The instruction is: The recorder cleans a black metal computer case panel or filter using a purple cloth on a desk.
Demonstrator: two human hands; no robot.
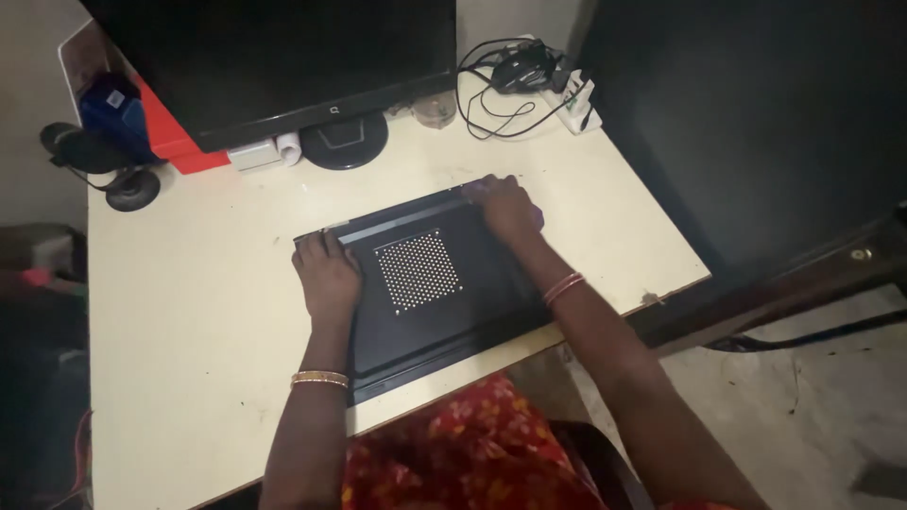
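Observation:
A flat black metal panel (453,312) with a patch of small vent holes (418,271) lies on the cream desk (189,312). My left hand (327,274) rests flat on the panel's left side, fingers toward its far left corner. My right hand (507,208) presses a purple cloth (535,215) on the panel's far right corner. Only a bit of the cloth shows beside the fingers.
A dark monitor (274,57) on a round stand (345,142) sits at the desk's back. A power strip (574,99) with tangled black cables (501,85) lies back right. A headset (104,161), blue object and red box are back left. The desk edge drops off at right.

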